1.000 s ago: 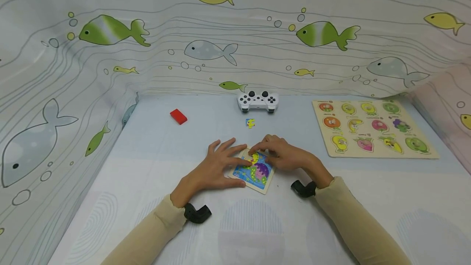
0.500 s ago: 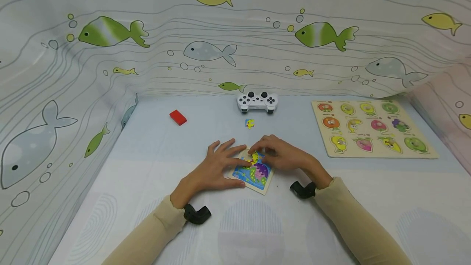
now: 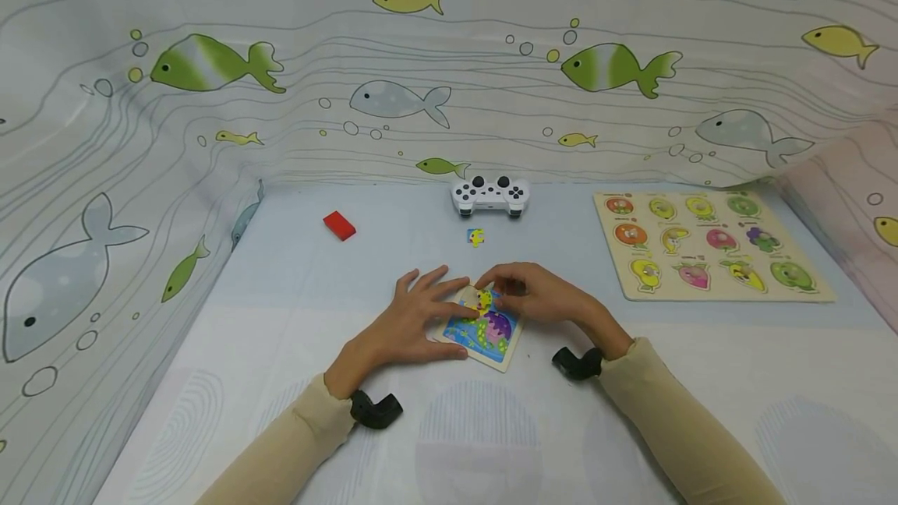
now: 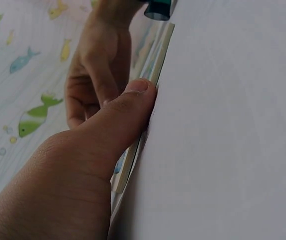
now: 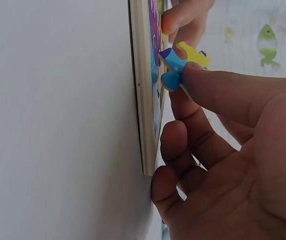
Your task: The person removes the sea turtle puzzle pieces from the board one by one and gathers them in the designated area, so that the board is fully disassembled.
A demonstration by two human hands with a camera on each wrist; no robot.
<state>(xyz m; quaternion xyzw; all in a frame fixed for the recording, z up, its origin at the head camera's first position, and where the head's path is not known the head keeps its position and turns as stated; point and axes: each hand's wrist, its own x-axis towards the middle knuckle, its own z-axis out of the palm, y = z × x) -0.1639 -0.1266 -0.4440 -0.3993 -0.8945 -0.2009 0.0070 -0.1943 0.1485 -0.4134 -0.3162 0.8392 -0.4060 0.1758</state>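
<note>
A small jigsaw puzzle (image 3: pixel 496 337) with a pale wooden frame lies tilted on the table, showing a purple and green picture on blue. My left hand (image 3: pixel 414 326) rests on its left side with fingers spread. The left thumb (image 4: pixel 135 92) presses the frame's edge, and the index finger reaches across the picture. Above the puzzle's far right part, my right hand (image 3: pixel 543 292) pinches a blue and yellow puzzle piece (image 5: pixel 175 67) between thumb and fingers. In the right wrist view this piece stands tilted at the board's surface; whether it touches is unclear. Fingers hide part of the picture.
A loose yellow and blue puzzle piece (image 3: pixel 476 238) lies beyond the hands, before a white game controller (image 3: pixel 489 197). To the left is a red block (image 3: pixel 340 225). A wooden fruit puzzle board (image 3: pixel 715 246) lies at the right. A fish-patterned curtain (image 3: pixel 505 123) stands behind.
My right hand has shifted slightly, its fingers now more bent and a little raised with the piece. The left hand and the puzzle have stayed in place.
</note>
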